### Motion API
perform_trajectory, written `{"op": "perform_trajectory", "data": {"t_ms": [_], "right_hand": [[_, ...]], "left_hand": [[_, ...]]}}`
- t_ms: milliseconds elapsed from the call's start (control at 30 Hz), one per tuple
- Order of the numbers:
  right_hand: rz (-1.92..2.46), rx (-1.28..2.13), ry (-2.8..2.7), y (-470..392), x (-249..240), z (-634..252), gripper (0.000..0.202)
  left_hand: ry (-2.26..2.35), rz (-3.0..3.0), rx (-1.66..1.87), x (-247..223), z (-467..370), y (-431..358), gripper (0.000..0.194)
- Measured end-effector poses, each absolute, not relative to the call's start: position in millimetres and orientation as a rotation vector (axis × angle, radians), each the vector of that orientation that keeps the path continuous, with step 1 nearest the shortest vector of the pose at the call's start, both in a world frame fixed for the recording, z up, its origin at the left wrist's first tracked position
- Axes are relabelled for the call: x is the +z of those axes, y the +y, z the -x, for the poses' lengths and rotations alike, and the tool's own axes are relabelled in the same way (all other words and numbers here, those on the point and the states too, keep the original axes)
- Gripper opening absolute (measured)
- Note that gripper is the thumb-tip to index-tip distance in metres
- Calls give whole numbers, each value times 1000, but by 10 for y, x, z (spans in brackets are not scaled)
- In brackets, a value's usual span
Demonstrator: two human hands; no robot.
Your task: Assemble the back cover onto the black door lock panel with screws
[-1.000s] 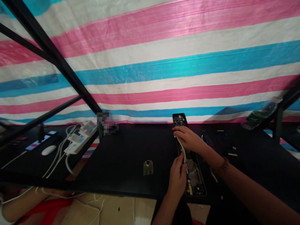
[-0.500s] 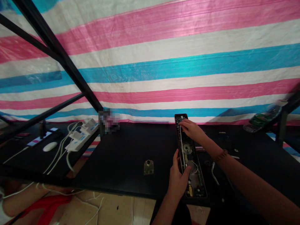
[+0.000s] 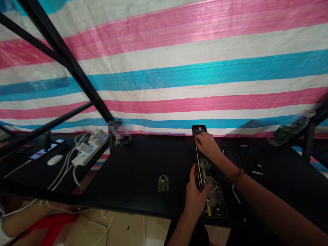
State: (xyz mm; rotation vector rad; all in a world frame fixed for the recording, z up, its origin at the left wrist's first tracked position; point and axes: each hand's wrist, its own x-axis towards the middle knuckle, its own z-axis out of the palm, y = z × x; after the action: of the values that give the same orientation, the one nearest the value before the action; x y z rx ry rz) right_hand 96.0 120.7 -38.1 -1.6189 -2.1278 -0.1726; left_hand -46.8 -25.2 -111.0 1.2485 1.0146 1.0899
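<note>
The left hand (image 3: pixel 196 198) grasped the long, narrow, black open casing (image 3: pixel 215 198) by its left wall, with the thumb lying over the inside. The right hand (image 3: pixel 206 145) bent over the far half, fingertips at the upper end of the thin, straight white wire (image 3: pixel 198 160) along the left wall; whether they pinched it or merely pressed could not be told. The casing lay lengthwise on the flat black tabletop (image 3: pixel 138 164), its near end close to the front edge.

The wire looked like the weakest point: a hard pull from the right hand might have strained its end, and a careless press might have kinked it against the wall. The thumb reached near the thin, looped white wire (image 3: pixel 214 184), so a shift of grip could have snagged that loop. With the fingers covering part of the far end, a press on the small dark circuit parts (image 3: pixel 198 130) there might have gone unnoticed. If the left hand's grasp had slackened, the casing could have swivelled or slid over the edge. A sweep of the right forearm risked disturbing the short, thick white cable (image 3: pixel 235 194) lying just beside the casing.
</note>
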Motion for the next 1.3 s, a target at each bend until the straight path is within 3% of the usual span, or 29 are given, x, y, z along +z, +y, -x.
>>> {"op": "perform_trajectory", "data": {"t_ms": [300,500,833,1067,1300], "right_hand": [[1633,-225,-1981,1158,-432,-910,18],[1593,13,-2130,1314,-331,-987,25],[1777,-57,-2192,1289,-212,-888,25],[1819,-10,-2224,1342,-191,-888,27],[1805,18,-2274,1384,-166,-879,28]], "left_hand": [[1021,-1229,1086,-1103,462,-255,86],[1020,-1233,1088,-1111,464,-248,88],[1019,-1241,1073,-1113,478,-254,91],[1080,-1327,1078,-1172,483,-250,58],[1152,-1431,1032,-1197,471,-274,58]]}}
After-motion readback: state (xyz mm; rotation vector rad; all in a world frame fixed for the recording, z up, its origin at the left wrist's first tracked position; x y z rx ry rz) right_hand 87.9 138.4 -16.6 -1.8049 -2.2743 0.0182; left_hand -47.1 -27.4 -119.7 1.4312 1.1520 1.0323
